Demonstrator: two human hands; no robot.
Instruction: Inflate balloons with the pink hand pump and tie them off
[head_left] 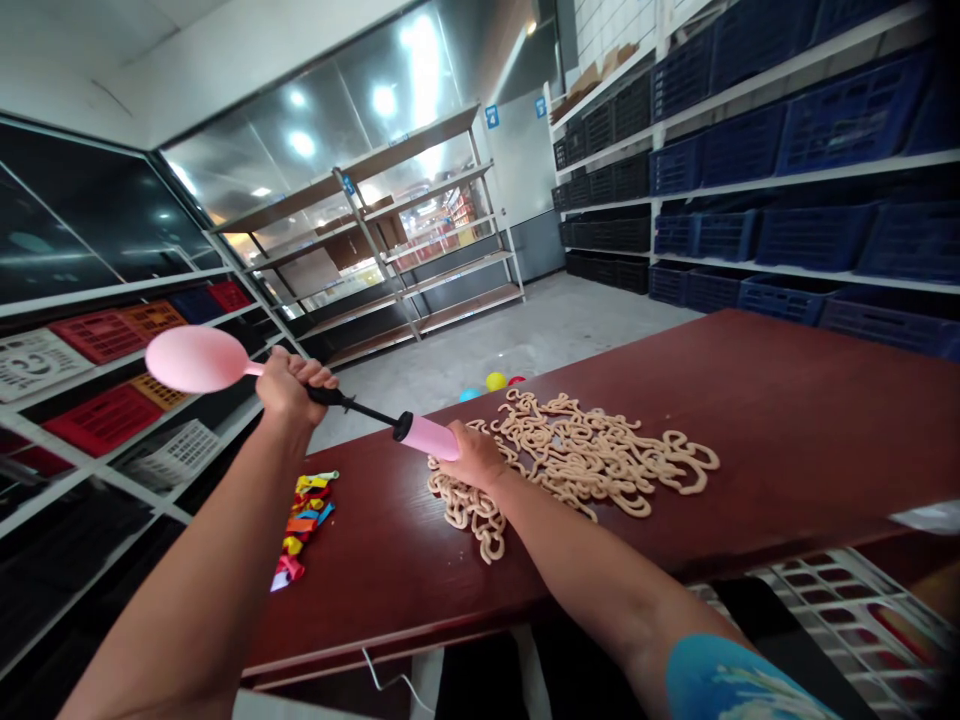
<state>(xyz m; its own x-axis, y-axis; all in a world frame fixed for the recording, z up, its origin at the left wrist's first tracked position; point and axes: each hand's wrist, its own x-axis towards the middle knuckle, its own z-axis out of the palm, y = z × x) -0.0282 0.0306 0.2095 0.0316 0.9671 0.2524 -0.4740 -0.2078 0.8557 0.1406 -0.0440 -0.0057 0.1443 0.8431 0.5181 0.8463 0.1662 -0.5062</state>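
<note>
Pink rounded rubbery balloon (196,360) is puffed up and sticking out past the left end of my pink-and-black plastic hand pump (427,437), up in the air rather than sitting on anything. My left hand (296,385) has its fingers wrapped around the balloon's neck and the pump's black end, and my right hand (474,455) is clamped round the pink barrel. Black rod's showing between the two.

Handling-wise, I'd call the balloon next to weightless, stretchy and easy to pop, so pinch the neck and leave the round part alone. Pump's probably light, stiff and a bit slick, so grab the barrel all the way round.

Edges: the glossy dark red-brown table (750,420) is under my right hand, and its near edge runs across in front of me. Mind the heap of beige curly loops (577,450) right by that hand, plus the flat multicoloured balloons (307,515) near the left edge. Roomiest direction looks like forward, over the grey floor (562,320).
</note>
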